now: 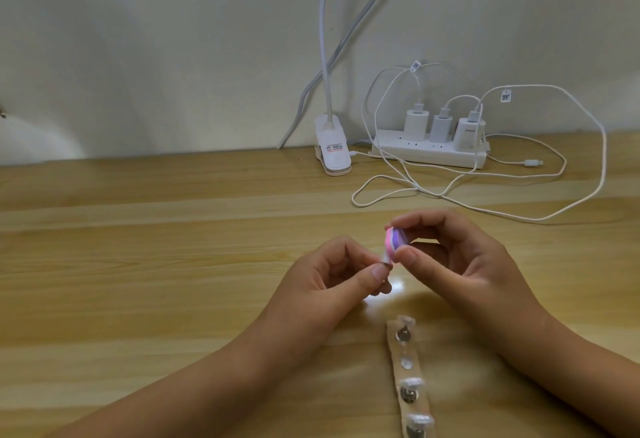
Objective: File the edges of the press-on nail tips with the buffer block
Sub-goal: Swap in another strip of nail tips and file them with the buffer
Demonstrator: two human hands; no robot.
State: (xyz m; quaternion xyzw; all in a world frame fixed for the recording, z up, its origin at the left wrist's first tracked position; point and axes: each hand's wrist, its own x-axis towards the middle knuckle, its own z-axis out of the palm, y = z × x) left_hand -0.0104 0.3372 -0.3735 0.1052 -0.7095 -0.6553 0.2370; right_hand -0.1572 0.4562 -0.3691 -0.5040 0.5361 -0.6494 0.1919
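Pinching a press-on nail tip (384,259), left hand (332,274) fingers, centre of frame; right hand (460,261) fingers pinch pink buffer block (395,241) against it. Lower centre: strip (393,349) of mounted tips (411,384) on tabletop (173,264).

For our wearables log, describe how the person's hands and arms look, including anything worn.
Both are bare. The left hand and right hand wear no gloves, and no rings show on the visible fingers. The thumbnails look short and unpainted. The left forearm and right forearm run uncovered to the frame's edges: no sleeves, watch or bracelet in view.
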